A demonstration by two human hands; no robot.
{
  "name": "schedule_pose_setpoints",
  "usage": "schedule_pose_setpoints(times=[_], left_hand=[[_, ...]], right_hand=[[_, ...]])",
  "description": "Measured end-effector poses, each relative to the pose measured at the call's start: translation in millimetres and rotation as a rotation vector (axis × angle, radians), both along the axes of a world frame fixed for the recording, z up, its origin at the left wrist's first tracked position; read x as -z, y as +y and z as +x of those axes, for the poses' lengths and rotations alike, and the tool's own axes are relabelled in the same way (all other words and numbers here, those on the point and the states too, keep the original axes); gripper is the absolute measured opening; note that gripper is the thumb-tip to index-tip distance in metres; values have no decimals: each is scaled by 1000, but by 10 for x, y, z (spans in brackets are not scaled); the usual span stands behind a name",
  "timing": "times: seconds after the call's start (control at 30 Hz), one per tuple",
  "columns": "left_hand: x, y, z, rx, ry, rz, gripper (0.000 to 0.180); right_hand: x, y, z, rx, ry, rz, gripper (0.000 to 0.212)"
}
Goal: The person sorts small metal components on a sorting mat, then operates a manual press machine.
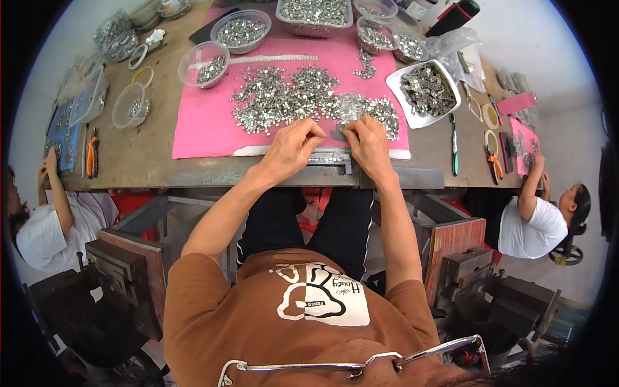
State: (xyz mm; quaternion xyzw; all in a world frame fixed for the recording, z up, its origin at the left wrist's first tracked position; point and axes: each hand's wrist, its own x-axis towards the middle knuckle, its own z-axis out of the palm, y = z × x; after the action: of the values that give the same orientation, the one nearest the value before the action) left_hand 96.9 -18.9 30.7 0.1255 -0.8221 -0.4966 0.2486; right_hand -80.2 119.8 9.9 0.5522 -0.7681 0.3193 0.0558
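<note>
Currently, the metal bar (329, 157) is positioned at 6 o'clock from the metal pieces (277, 100), its long axis aligned 9-to-3 o'clock. Fingertips of the left hand (292, 147) and right hand (371, 143) are each drawn together; pinched contents cannot be discerned.

Whether the bare left hand (293, 145) or the bare right hand (366, 140) pinches anything cannot be told, since the curled fingers hide their own grip. The single shapes in the heap of small shiny silver metal pieces (271, 97) are too small to tell. The upper edge cuts off the clear rectangular plastic tub (316, 25); the dark fisheye rim cuts into the white-shirted co-worker on the left (45, 237), whose work is too small to make out
</note>
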Motion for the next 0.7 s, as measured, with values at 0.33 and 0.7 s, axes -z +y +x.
schedule_pose_setpoints(times=[0.33,0.7], left_hand=[[210,210,141,9,30,-203,7],[241,285,83,-73,38,-335,8]], right_hand=[[-73,241,371,-138,-193,-97,10],[25,285,546,-128,-250,-209,11]])
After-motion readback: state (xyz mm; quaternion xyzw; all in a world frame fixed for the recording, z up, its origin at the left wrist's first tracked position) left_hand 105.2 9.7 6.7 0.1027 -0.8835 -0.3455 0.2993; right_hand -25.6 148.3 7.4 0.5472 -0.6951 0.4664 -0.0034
